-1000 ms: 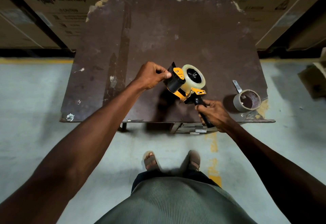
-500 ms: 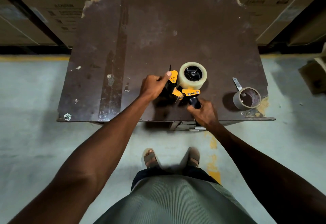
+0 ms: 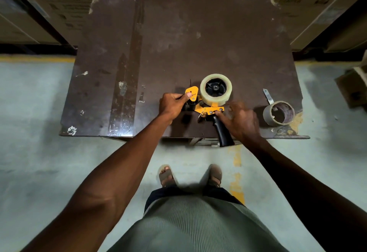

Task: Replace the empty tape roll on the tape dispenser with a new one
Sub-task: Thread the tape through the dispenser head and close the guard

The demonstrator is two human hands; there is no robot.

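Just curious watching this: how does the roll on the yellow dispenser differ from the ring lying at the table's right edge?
The new tape roll is pale, thick with tape, and mounted on the tape dispenser. The empty core is a thin brown cardboard ring lying loose on the table. Both are round and hollow.

Right hand (image 3: 241,120) off dispenser handle (image 3: 222,132)

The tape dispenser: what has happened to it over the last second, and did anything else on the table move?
The tape dispenser came down from a tilted hold in the air to lie on the table. The right hand has let go of the black handle and now lies open beside it. The left hand keeps pinching the yellow front end. The empty tape roll stayed where it was.
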